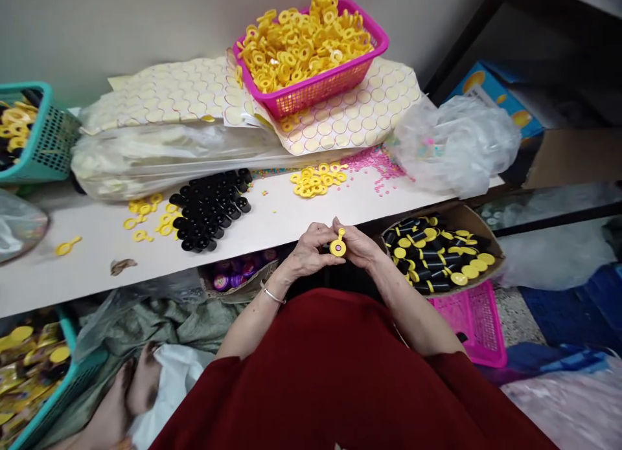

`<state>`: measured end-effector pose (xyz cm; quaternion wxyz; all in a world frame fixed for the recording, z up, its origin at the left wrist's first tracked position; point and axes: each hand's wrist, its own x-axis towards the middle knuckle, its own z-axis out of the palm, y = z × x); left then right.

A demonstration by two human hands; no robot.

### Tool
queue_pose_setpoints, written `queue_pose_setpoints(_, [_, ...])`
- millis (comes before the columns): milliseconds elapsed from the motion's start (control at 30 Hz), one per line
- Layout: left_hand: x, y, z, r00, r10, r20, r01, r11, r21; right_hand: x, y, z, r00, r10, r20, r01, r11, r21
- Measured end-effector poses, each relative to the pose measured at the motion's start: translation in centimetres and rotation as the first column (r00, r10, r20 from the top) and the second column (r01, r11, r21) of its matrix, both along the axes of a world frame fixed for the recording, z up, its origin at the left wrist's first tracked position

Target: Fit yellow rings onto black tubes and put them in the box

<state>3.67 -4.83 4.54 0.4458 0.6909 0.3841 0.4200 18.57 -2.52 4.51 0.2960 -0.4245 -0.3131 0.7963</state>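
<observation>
Yellow ring piece (338,246), seemingly stem-up lengthwise, is pinched between left hand (310,250) and right hand (358,244) fingers.

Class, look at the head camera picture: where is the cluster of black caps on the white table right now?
The black caps sit left of centre on the white table, ahead and left of the left hand, with loose yellow rings to their left and a plastic-wrapped bundle just behind.
</observation>
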Motion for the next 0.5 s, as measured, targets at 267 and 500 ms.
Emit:
queue_pose_setpoints(267, [0.3,-0.3,-0.4,0.991,-0.075,-0.108,0.073,0.997,-0.023,2.3,-0.5,0.0,0.984,0.142,-0.109,-0.139,0.99,0.035])
queue_pose_setpoints(500, [1.1,-0.3,-0.9,0.965,-0.125,-0.232,0.128,0.992,-0.004,3.5,-0.4,-0.1,0.969,0.242,-0.053,-0.235,0.966,0.102])
